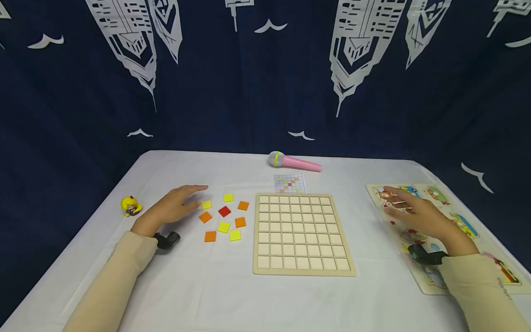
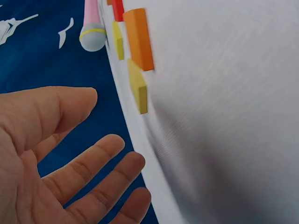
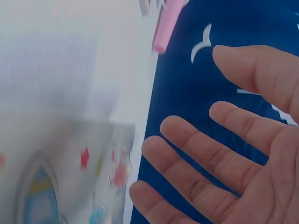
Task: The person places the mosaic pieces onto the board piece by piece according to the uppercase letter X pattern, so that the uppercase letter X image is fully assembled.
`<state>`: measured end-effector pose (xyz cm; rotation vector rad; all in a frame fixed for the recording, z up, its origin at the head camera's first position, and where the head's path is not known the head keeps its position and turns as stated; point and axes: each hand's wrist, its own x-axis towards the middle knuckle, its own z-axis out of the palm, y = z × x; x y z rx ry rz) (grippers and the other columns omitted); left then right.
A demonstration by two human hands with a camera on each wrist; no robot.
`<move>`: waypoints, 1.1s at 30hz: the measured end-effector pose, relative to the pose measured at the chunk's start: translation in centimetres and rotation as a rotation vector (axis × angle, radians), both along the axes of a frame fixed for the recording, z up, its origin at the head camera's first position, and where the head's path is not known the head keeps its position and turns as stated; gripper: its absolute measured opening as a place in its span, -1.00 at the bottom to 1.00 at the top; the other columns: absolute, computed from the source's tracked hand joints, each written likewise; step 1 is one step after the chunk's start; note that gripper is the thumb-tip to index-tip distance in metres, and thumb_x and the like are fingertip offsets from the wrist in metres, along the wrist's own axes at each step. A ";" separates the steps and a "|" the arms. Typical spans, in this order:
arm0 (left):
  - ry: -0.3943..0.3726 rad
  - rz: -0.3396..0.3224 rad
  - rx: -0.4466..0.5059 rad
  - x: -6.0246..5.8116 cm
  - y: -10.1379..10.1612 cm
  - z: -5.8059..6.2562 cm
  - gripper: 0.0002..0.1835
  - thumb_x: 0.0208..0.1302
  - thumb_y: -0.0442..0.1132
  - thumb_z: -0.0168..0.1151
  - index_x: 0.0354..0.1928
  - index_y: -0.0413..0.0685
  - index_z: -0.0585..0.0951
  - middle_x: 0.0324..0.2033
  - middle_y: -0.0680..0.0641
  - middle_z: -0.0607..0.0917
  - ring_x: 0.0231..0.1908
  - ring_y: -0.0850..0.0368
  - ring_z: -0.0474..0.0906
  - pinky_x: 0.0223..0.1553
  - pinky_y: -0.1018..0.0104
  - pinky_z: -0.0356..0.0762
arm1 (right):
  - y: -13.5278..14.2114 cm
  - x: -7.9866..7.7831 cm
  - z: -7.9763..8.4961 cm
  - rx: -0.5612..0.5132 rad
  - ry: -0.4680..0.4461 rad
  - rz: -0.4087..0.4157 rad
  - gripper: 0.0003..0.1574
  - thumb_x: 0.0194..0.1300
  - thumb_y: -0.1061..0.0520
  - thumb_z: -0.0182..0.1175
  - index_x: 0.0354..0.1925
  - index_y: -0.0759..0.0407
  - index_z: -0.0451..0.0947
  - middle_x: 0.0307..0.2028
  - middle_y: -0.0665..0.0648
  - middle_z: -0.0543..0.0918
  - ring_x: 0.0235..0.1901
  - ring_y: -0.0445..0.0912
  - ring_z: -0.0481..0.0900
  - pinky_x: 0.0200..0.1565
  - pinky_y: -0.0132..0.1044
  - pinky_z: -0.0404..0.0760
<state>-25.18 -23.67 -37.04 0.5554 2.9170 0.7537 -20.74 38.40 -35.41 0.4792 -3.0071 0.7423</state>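
Your white cloth-covered table [image 1: 199,295] spreads out below you, and on its right lies the big cream puzzle board with coloured pictures [image 1: 487,244], left edge running away from you. At centre, flat, there's the pale wooden board of recessed square cells [image 1: 298,227]: near edge straight across in front of you, sides heading away, close enough to square that no long axis stands out.

Now your right hand [image 1: 419,216], over the puzzle board: fingers loosely fanned with gaps, thumb well away, nothing in the grasp; fingertip contact, I can't tell. Your left hand [image 1: 172,206] is empty too, thumb apart, fingers spaced and slightly bent, tips just beside a flat yellow square tile [image 1: 206,204].

At the far edge, the pink-handled microphone with a grey head [image 1: 300,163] lies sideways, head left. Just beyond the wooden board, a white paper card with a coloured grid [image 1: 290,183]; left of your left hand, a yellow-haired figurine [image 1: 131,206].

Smallest, between left hand and wooden board: three more yellow tiles [image 1: 224,227], four orange square tiles [image 1: 240,222] and a red square tile [image 1: 224,211], corner towards you.
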 end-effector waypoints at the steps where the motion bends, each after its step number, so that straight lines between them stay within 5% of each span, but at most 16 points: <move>1: -0.013 -0.006 0.015 0.0 0.1 -0.1 -0.42 0.59 -0.29 0.20 0.57 -0.16 0.43 0.51 -0.40 0.42 0.50 -0.42 0.33 0.48 -0.36 0.26 | -0.3 0.0 -0.1 -0.026 0.001 0.023 -0.19 0.62 0.09 0.22 0.58 0.45 0.19 0.24 0.63 0.57 0.19 0.52 0.59 0.11 0.24 0.67; 5: -0.034 -0.016 0.040 -0.1 0.1 -0.4 -0.44 0.57 -0.35 0.19 0.55 -0.13 0.46 0.50 -0.40 0.44 0.47 -0.43 0.38 0.46 -0.36 0.30 | -1.5 0.1 -0.6 -0.118 0.019 0.107 -0.26 0.57 0.19 0.28 0.53 0.45 0.30 0.21 0.51 0.64 0.13 0.02 0.70 0.08 -0.41 0.62; 7: -0.037 -0.015 0.050 -0.2 0.1 -0.5 -0.44 0.56 -0.38 0.18 0.54 -0.13 0.47 0.49 -0.41 0.44 0.48 -0.44 0.37 0.46 -0.36 0.29 | -2.0 0.1 -0.8 -0.155 0.010 0.133 -0.28 0.56 0.22 0.29 0.53 0.44 0.33 0.20 0.48 0.65 0.10 -0.21 0.65 0.05 -0.58 0.52; 9: -0.043 -0.013 0.063 -0.3 0.1 -0.7 -0.45 0.55 -0.40 0.17 0.54 -0.13 0.48 0.49 -0.41 0.44 0.49 -0.44 0.34 0.47 -0.37 0.28 | -2.5 0.0 -1.0 -0.182 -0.002 0.151 -0.30 0.55 0.23 0.29 0.51 0.43 0.35 0.20 0.45 0.67 0.08 -0.33 0.62 0.05 -0.58 0.52; 16: -0.079 -0.018 0.105 -0.7 -0.2 -1.1 -0.44 0.53 -0.42 0.17 0.52 -0.11 0.50 0.45 -0.38 0.50 0.44 -0.41 0.40 0.45 -0.37 0.31 | -4.3 -0.2 -1.2 -0.246 -0.077 0.177 -0.33 0.56 0.22 0.29 0.49 0.42 0.39 0.18 0.38 0.70 0.11 -0.14 0.68 0.05 -0.44 0.61; 24: -0.139 -0.021 0.115 -1.9 -0.2 -1.0 -0.47 0.52 -0.41 0.16 0.49 -0.12 0.53 0.41 -0.32 0.57 0.30 -0.33 0.50 0.40 -0.31 0.41 | -5.5 -1.1 -1.9 -0.288 -0.142 0.236 -0.36 0.54 0.26 0.29 0.46 0.45 0.41 0.13 0.34 0.74 0.05 -0.24 0.67 0.00 -0.34 0.66; 33: -0.218 -0.092 0.097 -3.8 -0.5 -0.8 -0.45 0.38 -0.47 0.27 0.41 -0.20 0.60 0.35 -0.30 0.62 0.04 -0.12 0.49 0.20 -0.01 0.51 | -7.0 -2.5 -2.2 -0.383 -0.318 0.215 -0.26 0.50 0.28 0.30 0.49 0.54 0.31 0.12 0.42 0.70 -0.14 -0.17 0.71 -0.12 -0.26 0.73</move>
